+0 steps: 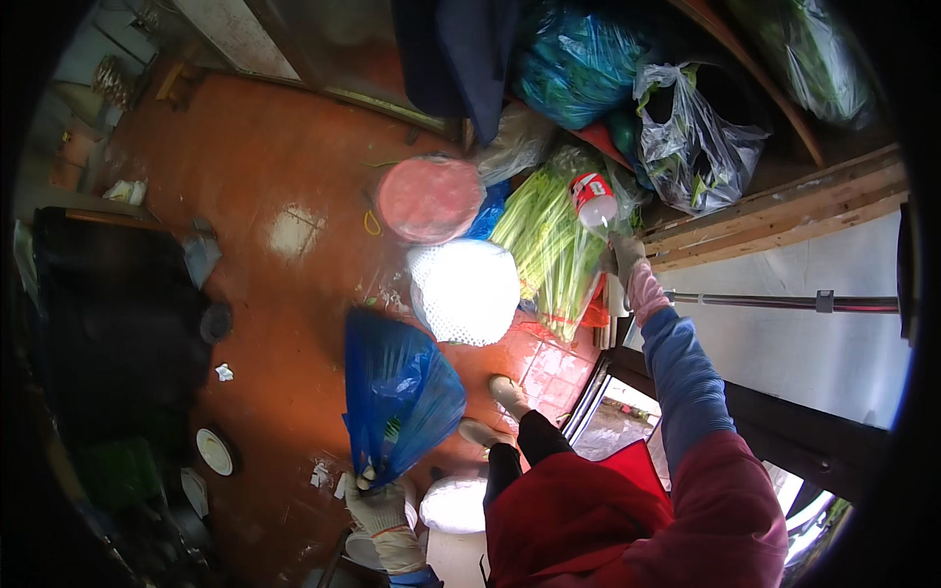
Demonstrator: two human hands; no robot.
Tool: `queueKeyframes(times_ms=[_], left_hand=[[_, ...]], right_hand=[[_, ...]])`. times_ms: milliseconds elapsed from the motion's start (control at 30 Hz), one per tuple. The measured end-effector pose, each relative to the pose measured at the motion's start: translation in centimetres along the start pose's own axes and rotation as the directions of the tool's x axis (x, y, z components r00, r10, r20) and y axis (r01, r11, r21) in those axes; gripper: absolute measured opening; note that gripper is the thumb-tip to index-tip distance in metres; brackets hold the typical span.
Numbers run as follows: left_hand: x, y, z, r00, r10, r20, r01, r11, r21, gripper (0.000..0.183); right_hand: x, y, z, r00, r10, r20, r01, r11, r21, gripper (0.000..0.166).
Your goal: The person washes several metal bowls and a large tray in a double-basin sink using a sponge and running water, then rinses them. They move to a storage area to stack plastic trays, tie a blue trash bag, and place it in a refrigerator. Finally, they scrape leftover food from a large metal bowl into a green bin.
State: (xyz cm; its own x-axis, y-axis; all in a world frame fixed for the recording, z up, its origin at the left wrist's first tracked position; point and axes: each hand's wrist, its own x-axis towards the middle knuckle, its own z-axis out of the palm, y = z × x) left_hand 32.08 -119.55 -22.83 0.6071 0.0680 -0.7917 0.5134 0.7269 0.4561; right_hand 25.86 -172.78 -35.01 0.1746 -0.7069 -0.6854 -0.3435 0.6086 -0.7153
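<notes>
My left hand, in a knitted work glove, grips the gathered top of a blue plastic bag at the lower middle of the view. The bag hangs above the tiled floor. My right hand, also gloved, reaches up to the right and is closed around the narrow end of a plastic bottle with a red label. Below the bottle lies a bundle of long green stalks in clear plastic. A white perforated basket stands between the bundle and the blue bag; strong light hides its inside.
A round pink lid or tub stands behind the basket. Filled plastic bags sit by a wooden beam at upper right. A dark bulky object is at left. A white round dish and a yellow loop lie on the floor.
</notes>
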Motion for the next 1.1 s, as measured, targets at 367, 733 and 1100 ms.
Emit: queueKeyframes(times_ms=[367,733,1100], left_hand=[[0.7,-5.4,-1.2,0.979,-0.059,-0.194,0.017,0.977,-0.213,0.021],[0.9,-9.6,-2.2,0.994,-0.104,0.026,0.107,0.96,-0.259,0.021],[4.7,-19.8,-3.1,0.966,-0.26,-0.011,0.25,0.94,-0.233,0.012]], right_hand=[[2.6,0.2,-0.8,0.992,0.122,-0.011,-0.113,0.949,0.295,0.022],[0.4,6.3,4.0,0.87,0.174,0.462,-0.074,0.971,-0.227,0.023],[-13.5,14.3,4.7,0.648,0.621,0.441,-0.384,0.766,-0.515,0.016]])
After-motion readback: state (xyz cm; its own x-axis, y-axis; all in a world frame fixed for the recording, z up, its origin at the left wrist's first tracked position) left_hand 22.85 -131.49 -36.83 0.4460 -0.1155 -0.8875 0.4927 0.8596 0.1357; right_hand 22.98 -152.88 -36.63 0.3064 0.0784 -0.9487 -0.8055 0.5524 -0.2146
